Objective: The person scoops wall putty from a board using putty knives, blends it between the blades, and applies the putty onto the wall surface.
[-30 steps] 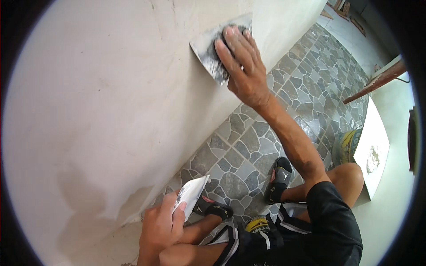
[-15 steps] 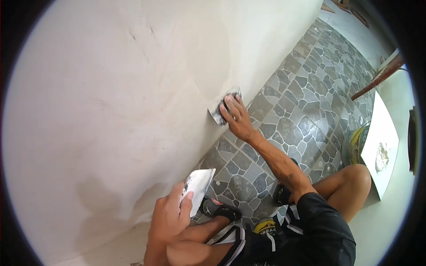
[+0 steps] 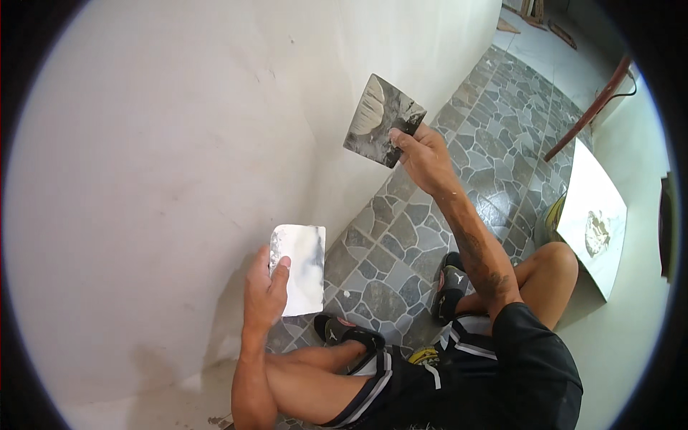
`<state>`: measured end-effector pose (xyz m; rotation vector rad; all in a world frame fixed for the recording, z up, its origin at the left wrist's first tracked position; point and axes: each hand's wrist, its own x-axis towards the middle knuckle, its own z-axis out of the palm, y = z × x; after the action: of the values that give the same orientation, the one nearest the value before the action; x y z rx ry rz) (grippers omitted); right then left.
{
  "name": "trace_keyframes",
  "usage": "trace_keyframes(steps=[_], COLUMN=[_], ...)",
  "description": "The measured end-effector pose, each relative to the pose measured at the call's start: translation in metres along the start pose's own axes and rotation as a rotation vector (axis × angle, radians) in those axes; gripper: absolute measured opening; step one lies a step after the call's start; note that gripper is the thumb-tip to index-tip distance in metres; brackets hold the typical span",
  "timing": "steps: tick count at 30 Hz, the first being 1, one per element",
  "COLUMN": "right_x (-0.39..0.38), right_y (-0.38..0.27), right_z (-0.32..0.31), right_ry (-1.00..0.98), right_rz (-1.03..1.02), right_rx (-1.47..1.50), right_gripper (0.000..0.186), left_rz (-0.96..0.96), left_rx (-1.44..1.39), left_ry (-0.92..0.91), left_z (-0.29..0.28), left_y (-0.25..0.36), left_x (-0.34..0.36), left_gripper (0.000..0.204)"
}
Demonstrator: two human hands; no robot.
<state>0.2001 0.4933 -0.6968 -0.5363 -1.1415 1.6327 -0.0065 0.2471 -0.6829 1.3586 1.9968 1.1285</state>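
Observation:
Gripped in my right hand is a flat, dark putty knife, its wide blade turned face up. A pale smear of putty lies along the blade's left part. It is held off the wall, over the wall's foot. Lower and to the left, my left hand closes on a second putty knife, a white-looking rectangular plate with a grey smudge and putty crumbs near my thumb. The two tools are apart from each other.
Grey stone-pattern tiles cover the floor along the wall. Right of my knee, a white board bearing a putty heap rests on a bucket. A reddish-brown pole slants behind it. Wood pieces lie far off.
My right hand has come away from the wall and moved up, turning its putty knife to show the blade with putty. My left hand has risen, its knife now facing me more flatly.

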Motion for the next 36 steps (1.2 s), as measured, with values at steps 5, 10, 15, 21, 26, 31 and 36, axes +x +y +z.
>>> trace_keyframes(steps=[5,10,15,21,26,31,36], right_x=[0.027,0.073,0.096,0.104,0.086,0.054,0.023], right_y=[-0.043,-0.067,-0.085,-0.052,0.030,0.115,0.160], right_z=[0.018,0.041,0.066,0.076,0.050,0.022,0.000], right_ry=[-0.028,-0.050,-0.074,-0.034,-0.061,-0.085,-0.156], right_rz=[-0.449,-1.050,-1.456,-1.405,-1.336,-1.237,-1.104], right_rx=[-0.722,-0.983,-1.199,-1.338,-1.258,-1.225,-1.198], right_gripper=[0.026,0.044,0.058,0.062,0.063,0.062,0.065], left_rz=[0.041,0.066,0.049,0.029,-0.018,-0.071,-0.029], left_rx=[0.040,0.024,0.050,0.056,0.012,-0.024,-0.013], left_ry=[-0.008,-0.002,0.002,0.000,-0.019,-0.035,-0.014], left_z=[-0.004,-0.006,-0.008,-0.009,-0.014,-0.013,-0.006], left_y=[0.008,0.008,0.008,0.010,0.013,0.015,0.009], left_x=[-0.002,-0.004,-0.004,-0.006,-0.010,-0.011,-0.008], left_gripper=[0.023,0.025,0.027,0.026,0.025,0.028,0.031])
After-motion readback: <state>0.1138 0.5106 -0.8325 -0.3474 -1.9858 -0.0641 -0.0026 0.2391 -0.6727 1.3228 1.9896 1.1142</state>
